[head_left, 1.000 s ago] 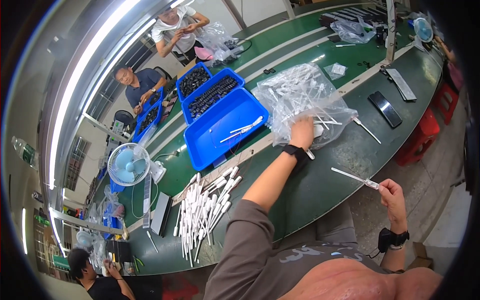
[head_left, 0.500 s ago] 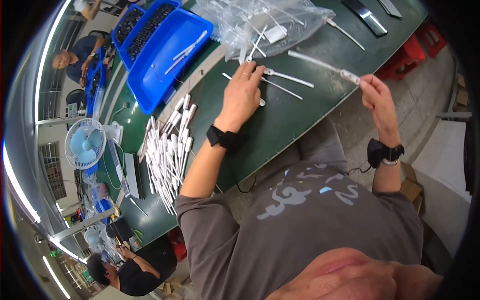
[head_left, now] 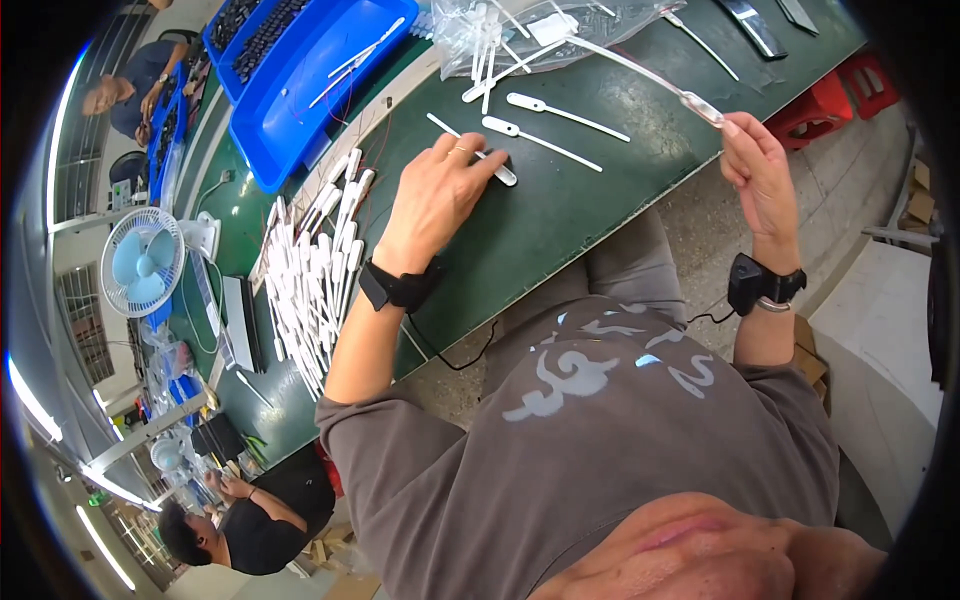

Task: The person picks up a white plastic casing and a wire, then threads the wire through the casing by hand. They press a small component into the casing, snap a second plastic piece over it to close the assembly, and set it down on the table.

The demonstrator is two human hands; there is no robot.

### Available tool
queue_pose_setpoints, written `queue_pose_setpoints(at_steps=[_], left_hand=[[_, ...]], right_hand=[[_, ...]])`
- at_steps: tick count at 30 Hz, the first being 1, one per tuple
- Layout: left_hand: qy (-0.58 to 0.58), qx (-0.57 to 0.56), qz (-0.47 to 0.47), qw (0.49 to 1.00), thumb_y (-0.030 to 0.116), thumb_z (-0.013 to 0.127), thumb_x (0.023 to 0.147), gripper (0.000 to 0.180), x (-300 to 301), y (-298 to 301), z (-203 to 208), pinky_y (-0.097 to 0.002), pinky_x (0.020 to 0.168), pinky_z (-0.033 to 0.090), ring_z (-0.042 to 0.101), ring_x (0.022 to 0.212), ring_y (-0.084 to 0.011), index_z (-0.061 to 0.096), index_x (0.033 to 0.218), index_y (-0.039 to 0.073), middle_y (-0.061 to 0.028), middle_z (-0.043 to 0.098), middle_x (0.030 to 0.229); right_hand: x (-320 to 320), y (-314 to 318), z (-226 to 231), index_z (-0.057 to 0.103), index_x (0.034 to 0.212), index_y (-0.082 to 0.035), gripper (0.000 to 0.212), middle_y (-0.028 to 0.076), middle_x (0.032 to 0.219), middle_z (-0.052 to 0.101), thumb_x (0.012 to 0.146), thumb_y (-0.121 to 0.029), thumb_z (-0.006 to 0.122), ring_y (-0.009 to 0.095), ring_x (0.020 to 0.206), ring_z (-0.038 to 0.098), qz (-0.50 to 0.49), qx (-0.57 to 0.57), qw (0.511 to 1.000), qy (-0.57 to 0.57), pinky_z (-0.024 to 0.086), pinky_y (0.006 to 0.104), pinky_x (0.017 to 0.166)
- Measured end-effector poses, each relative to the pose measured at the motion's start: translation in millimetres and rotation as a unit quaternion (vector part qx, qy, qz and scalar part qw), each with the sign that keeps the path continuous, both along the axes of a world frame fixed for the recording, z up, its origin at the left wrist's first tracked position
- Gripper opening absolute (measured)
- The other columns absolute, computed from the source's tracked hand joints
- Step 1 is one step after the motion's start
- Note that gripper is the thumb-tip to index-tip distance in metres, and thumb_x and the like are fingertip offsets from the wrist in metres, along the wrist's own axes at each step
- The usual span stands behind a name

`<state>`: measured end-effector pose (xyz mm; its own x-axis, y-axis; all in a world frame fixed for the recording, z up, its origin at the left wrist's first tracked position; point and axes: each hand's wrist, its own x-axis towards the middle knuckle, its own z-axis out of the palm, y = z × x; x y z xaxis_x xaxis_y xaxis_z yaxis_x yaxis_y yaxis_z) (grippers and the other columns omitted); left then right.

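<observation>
My right hand (head_left: pixel 760 170) is closed in a pinch on the oval end of a thin white plastic stick (head_left: pixel 640 70), held up over the table's right side. My left hand (head_left: pixel 437 195) rests low over the green table, its fingers curled onto another white stick with an oval head (head_left: pixel 506 176). That stick lies on the table, partly hidden under the fingers, and my left thumb is mostly out of sight. Two similar sticks, an upper one (head_left: pixel 570 117) and a lower one (head_left: pixel 545 145), lie side by side to the right of my left hand.
A heap of white sticks (head_left: pixel 310 270) lies left of my left forearm. Beyond are a blue tray (head_left: pixel 270 130), a clear plastic bag (head_left: pixel 460 45) with sticks on it, and a dark flat object (head_left: pixel 752 28). A fan (head_left: pixel 143 262) and two other people are on the left.
My left hand has drawn back from the sticks near the bag to the one lying closer to me. The right hand still holds its stick, slightly higher in view.
</observation>
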<state>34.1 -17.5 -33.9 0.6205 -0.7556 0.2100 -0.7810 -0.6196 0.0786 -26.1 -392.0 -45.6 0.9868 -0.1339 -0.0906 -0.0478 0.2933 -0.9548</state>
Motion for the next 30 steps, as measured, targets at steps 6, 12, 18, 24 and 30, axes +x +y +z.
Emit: queue_pose_setpoints(at_steps=[6, 12, 18, 24, 30], left_hand=[[-0.075, -0.042, -0.071, 0.994, 0.006, 0.068, 0.085, 0.027, 11.2, -3.4, -16.6, -0.0381, 0.080, 0.053, 0.063, 0.092, -0.0253, 0.066, 0.112, 0.010, -0.0048, 0.064, 0.100], [0.042, -0.151, 0.056, 0.986, 0.004, 0.066, 0.086, 0.035, -30.2, -34.3, -17.9, -0.0379, 0.070, 0.055, 0.064, 0.088, -0.0258, 0.062, 0.120, 0.009, -0.0057, 0.064, 0.099], [0.064, -0.178, -0.001, 0.982, 0.003, 0.070, 0.085, 0.042, -41.0, -57.2, -10.9, -0.0366, 0.064, 0.053, 0.065, 0.081, -0.0246, 0.063, 0.125, 0.009, -0.0054, 0.065, 0.092], [0.019, -0.174, -0.009, 0.985, 0.002, 0.072, 0.079, 0.039, -43.6, -50.0, -1.6, -0.0379, 0.068, 0.054, 0.064, 0.086, -0.0217, 0.069, 0.118, 0.009, -0.0033, 0.066, 0.094], [-0.066, -0.199, -0.013, 0.978, 0.004, 0.076, 0.078, 0.035, -36.4, -48.5, 15.2, -0.0397, 0.082, 0.054, 0.065, 0.099, -0.0229, 0.072, 0.113, 0.010, -0.0031, 0.070, 0.107]], right_hand=[[9.0, 39.8, 6.6, 0.064, 0.106, -0.003, 0.015, -0.011, 0.070, 0.039, 0.100, -0.016, 0.063, -0.001, 0.056, 0.029, 0.024, 0.009, 1.000, 0.013, 0.024, 0.0193, 0.050], [15.0, 62.1, 7.2, 0.064, 0.103, -0.004, 0.015, -0.011, 0.070, 0.042, 0.099, -0.019, 0.065, -0.001, 0.057, 0.033, 0.082, 0.011, 0.995, 0.049, 0.028, 0.0194, 0.049], [17.5, 77.3, 4.7, 0.066, 0.100, -0.005, 0.015, -0.010, 0.070, 0.045, 0.099, -0.021, 0.066, 0.000, 0.058, 0.040, 0.089, -0.002, 0.994, 0.055, 0.037, 0.0187, 0.050], [17.7, 83.2, 5.5, 0.067, 0.102, -0.005, 0.016, -0.007, 0.074, 0.050, 0.098, -0.021, 0.066, 0.001, 0.063, 0.048, 0.099, -0.035, 0.992, 0.075, 0.045, 0.0194, 0.054], [11.3, 89.4, 7.8, 0.066, 0.103, -0.004, 0.017, -0.005, 0.080, 0.057, 0.099, -0.020, 0.065, 0.002, 0.069, 0.056, 0.151, -0.116, 0.979, 0.067, 0.049, 0.0198, 0.059]])
